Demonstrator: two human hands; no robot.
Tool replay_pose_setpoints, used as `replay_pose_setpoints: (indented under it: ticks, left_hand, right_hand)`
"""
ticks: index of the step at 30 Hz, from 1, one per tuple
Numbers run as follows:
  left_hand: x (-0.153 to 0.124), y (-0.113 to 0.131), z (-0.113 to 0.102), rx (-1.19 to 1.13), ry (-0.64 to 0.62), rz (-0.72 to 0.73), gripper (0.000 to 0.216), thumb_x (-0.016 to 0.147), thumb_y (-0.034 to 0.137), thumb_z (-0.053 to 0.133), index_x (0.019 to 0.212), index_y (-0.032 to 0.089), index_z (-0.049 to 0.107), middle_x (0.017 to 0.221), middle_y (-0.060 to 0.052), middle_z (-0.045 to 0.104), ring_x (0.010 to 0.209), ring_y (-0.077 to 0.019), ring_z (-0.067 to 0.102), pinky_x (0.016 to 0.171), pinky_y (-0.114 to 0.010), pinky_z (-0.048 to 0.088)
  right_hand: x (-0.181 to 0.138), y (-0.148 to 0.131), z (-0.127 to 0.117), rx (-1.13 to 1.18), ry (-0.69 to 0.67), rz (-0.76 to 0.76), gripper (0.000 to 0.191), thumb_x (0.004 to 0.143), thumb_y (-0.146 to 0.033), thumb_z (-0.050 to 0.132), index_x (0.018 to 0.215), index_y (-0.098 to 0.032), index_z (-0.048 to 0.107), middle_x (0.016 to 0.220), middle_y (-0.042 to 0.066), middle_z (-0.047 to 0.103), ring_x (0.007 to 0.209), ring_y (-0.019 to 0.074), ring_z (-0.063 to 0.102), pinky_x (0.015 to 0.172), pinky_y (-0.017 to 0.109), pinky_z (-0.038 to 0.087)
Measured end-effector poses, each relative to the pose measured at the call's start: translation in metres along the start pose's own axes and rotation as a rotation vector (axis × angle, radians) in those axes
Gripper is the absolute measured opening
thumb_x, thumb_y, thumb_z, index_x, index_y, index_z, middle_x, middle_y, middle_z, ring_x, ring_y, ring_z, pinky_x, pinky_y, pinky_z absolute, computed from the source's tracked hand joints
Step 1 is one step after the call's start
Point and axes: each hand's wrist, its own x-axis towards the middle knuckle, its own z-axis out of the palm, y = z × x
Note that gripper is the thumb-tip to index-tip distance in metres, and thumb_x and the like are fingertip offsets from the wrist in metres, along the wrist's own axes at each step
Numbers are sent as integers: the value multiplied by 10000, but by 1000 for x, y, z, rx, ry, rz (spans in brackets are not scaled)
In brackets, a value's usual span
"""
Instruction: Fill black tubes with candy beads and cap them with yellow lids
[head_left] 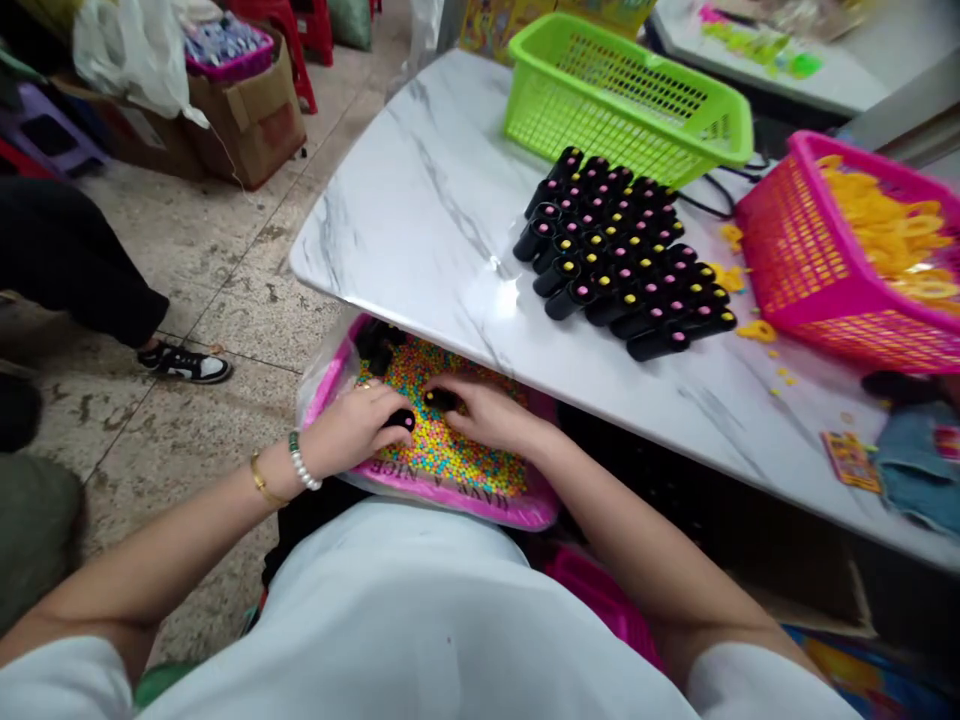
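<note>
Fingers (388,399) are gripping, left hand (361,430) holding a black tube (399,419), right hand (484,412) pinching another tube (445,401), beads (431,455) filling a pink tray (525,515)

A pale, short-sleeved top (442,620) is seen across the bottom of the frame, and the left wrist (319,452), left of centre, is ringed by a gold-coloured bangle (260,481) and a string of white and dark green beads (301,464).
</note>
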Motion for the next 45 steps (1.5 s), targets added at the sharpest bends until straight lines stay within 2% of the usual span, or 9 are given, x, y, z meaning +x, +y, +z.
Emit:
replay_pose_setpoints:
  ticks: [6, 12, 17, 21, 26, 30, 34, 40, 45]
  left_hand:
    - [14, 7, 18, 102, -211, 11, 224, 896, 164, 564, 1098, 133, 656, 993, -111, 661, 941, -231, 641, 867, -358, 511]
    - [26, 29, 17, 262, -222, -37, 324, 890, 355, 608, 1107, 120, 656, 983, -130, 675, 951, -267, 640, 855, -375, 511]
    - [45, 34, 27, 328, -230, -10, 228, 911, 252, 569, 1045, 108, 683, 942, -127, 671, 924, -259, 630, 862, -376, 497]
    - [57, 33, 31, 306, -257, 23, 214, 884, 226, 597, 1033, 104, 691, 947, -134, 670, 896, -260, 634, 846, -383, 499]
    - [61, 26, 35, 120, -241, 17, 231, 835, 161, 646, 1055, 128, 710, 1004, -114, 700, 951, -241, 651, 884, -347, 497]
    - [61, 12, 35, -97, -242, -45, 297, 796, 143, 690, 1089, 168, 724, 1026, -59, 740, 930, -197, 670, 870, -291, 489]
    - [61, 2, 34, -176, -248, -105, 307, 776, 176, 711, 1080, 213, 736, 874, -2, 753, 764, -160, 666, 742, -257, 485]
    - [58, 7, 39, -129, -179, 14, 256, 767, 130, 681, 1009, 196, 735, 936, -42, 739, 876, -198, 663, 827, -300, 487]
    - [57, 9, 34, -497, -83, -47, 265, 760, 201, 717, 1024, 194, 701, 1008, -35, 732, 935, -187, 659, 898, -331, 492]
  right_hand:
    - [-50, 5, -2, -111, 5, 22, 475, 831, -66, 563, 1271, -233, 631, 1138, 86, 685, 1023, 208, 656, 910, 353, 513]
    - [-49, -3, 5, -297, -33, 242, 335, 883, -195, 596, 1212, -150, 642, 1119, 131, 700, 1036, 262, 668, 900, 345, 513]
    - [-56, -2, 1, -362, -17, 264, 299, 873, -190, 573, 1161, -179, 650, 1142, 119, 683, 1003, 259, 669, 830, 324, 518]
    - [-63, 7, -6, -426, 94, 397, 386, 884, -216, 561, 1267, -188, 593, 1310, 138, 614, 1007, 311, 657, 782, 378, 526]
    - [-62, 14, -12, -538, 184, 392, 393, 919, -113, 472, 1287, -192, 586, 1359, 150, 578, 1178, 342, 555, 951, 431, 466]
    - [-56, 14, -8, -569, 19, 265, 308, 934, -86, 429, 1130, -174, 649, 1176, 153, 665, 1115, 318, 583, 875, 396, 493]
    - [-57, 15, 0, -329, -27, 149, 254, 864, -93, 554, 1082, -194, 637, 1076, 94, 686, 1015, 244, 626, 838, 328, 499]
    - [-74, 21, 7, 473, 117, 132, 268, 760, -176, 681, 1024, -192, 634, 817, -11, 658, 705, 130, 619, 700, 261, 507]
    - [-85, 25, 9, 915, 178, 153, 400, 736, -243, 754, 1121, -206, 653, 974, 10, 677, 761, 110, 649, 758, 257, 544]
